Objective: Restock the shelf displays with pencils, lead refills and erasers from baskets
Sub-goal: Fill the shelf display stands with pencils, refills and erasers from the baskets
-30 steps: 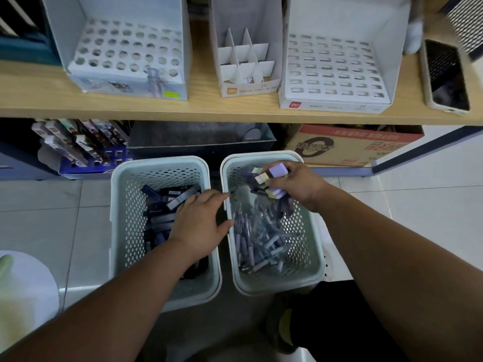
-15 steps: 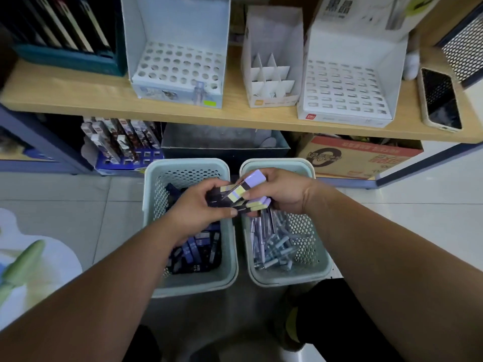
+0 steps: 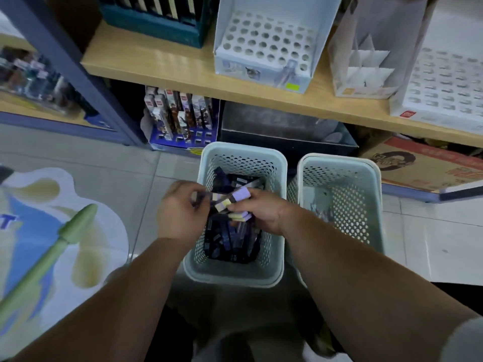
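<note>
Above the left basket (image 3: 235, 279), the right hand (image 3: 264, 212) is gripping a bunch of erasers (image 3: 243, 195), and the left hand (image 3: 180, 212) is pinching their far end. The right basket (image 3: 339, 160) is sitting just beside.

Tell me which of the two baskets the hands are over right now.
The left basket, the one filled with dark boxes. Both the left hand and right hand hold purple-and-yellow packs above it; the right basket holds paler items.
</note>
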The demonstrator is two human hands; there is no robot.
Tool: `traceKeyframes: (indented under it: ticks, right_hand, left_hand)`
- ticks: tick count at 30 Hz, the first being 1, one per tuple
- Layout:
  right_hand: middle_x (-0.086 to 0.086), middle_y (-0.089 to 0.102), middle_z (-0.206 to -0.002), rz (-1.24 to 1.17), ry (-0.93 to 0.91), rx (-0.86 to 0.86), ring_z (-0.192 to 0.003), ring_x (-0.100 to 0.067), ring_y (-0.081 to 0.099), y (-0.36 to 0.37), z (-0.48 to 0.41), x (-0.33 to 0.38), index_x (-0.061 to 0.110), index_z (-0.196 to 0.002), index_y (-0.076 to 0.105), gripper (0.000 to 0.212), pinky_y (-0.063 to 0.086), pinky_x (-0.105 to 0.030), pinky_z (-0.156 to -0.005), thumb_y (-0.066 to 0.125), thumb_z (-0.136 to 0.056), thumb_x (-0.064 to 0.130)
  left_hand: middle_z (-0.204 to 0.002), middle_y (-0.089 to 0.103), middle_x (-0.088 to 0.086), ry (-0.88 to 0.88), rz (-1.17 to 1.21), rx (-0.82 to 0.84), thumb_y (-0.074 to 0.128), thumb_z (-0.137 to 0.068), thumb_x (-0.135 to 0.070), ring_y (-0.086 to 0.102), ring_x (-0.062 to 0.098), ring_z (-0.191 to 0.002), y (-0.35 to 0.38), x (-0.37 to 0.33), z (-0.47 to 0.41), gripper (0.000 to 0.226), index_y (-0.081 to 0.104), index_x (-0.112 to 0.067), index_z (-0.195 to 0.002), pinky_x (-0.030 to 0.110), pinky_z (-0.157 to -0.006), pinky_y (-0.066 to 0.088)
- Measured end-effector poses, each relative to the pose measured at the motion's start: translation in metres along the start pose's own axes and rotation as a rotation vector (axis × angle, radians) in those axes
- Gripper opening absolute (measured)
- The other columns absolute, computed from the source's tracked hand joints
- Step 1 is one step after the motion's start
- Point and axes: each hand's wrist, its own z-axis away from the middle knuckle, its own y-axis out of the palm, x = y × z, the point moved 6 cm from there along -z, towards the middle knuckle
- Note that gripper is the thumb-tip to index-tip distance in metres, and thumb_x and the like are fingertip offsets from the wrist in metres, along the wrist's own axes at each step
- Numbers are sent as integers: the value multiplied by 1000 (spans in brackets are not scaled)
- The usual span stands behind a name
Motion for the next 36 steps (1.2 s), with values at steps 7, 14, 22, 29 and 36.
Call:
traceKeyframes:
  ticks: [7,14,22,29,36]
  right_hand:
    - [-10,66,-79,-109,16,-385,-49,-14,57,-7,-9,-8,2,-96,68,9,49,-24,-52,70,-90,-5]
    - [-8,72,-112,-57,43,-250,-88,-25,74,12,-9,-11,18,-111,65,32,60,-38,-88,80,-85,28]
    - [0,49,-149,-230,80,-113,-133,-25,48,-22,26,16,31,-145,49,54,50,-40,-101,68,-95,40]
    - [-12,74,-104,-271,-186,-535,-89,-23,70,-114,81,61,11,-112,68,20,57,-38,-84,64,-99,25]
    - [-5,73,-99,323,104,-773,-84,-21,65,-186,137,-31,12,-112,73,26,50,-30,-79,75,-89,24]
  left_hand:
    - [-107,61,-2,-367,12,224,61,-96,-34,59,17,-80,21,38,-1,42,53,-23,-135,27,-74,41]
    - [-97,64,-6,-415,113,285,54,-100,-32,63,11,-76,32,42,8,28,57,-26,-127,27,-66,48]
    - [-114,63,14,-244,-119,2,68,-90,-25,58,35,-101,11,23,-8,40,61,-12,-127,40,-86,46]
    - [-101,66,13,20,-132,93,67,-85,-24,58,36,-96,49,-51,-15,31,66,-10,-113,42,-82,51]
    - [-108,64,3,157,-224,524,63,-88,-58,62,24,-97,126,-105,28,50,63,-19,-119,36,-79,53]
